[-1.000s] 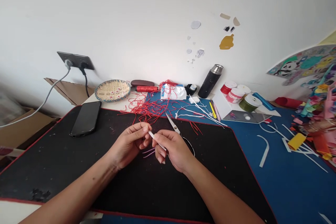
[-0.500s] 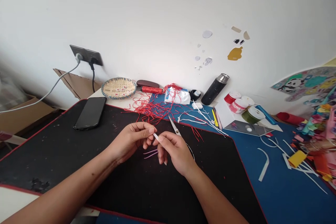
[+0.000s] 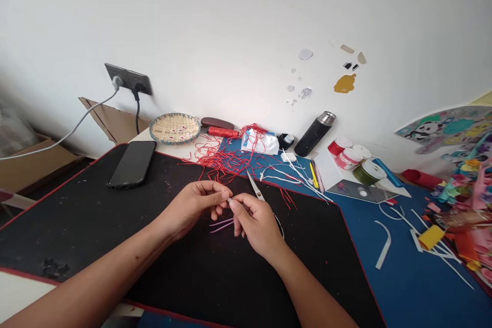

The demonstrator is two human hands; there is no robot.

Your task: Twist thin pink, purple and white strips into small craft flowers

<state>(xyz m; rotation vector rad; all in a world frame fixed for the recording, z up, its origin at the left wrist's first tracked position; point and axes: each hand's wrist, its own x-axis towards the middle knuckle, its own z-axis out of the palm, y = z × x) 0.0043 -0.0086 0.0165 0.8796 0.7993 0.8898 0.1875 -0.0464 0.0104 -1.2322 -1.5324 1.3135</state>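
Note:
A small pale strip (image 3: 229,200) is pinched between the fingertips of both hands, mostly hidden by them. My left hand (image 3: 194,207) grips its left end with thumb and forefinger. From the other side, the thumb and forefinger of my right hand (image 3: 258,223) press on it. Just below the fingers, thin purple strips (image 3: 222,226) lie on the black mat (image 3: 215,282). Scissors (image 3: 257,187) rest behind my right hand, blades pointing away, with their handles partly covered by it.
Tangled red cord (image 3: 226,161) and white cords (image 3: 286,177) lie along the back. A phone (image 3: 132,164) and a woven basket (image 3: 175,129) are at left. A black flask (image 3: 315,134), ribbon spools (image 3: 349,156) and paper scraps (image 3: 432,237) are at right.
My fingertips have drawn closer together, so less of the pale strip shows between them. The right hand's lower fingers have curled in. The view has shifted slightly.

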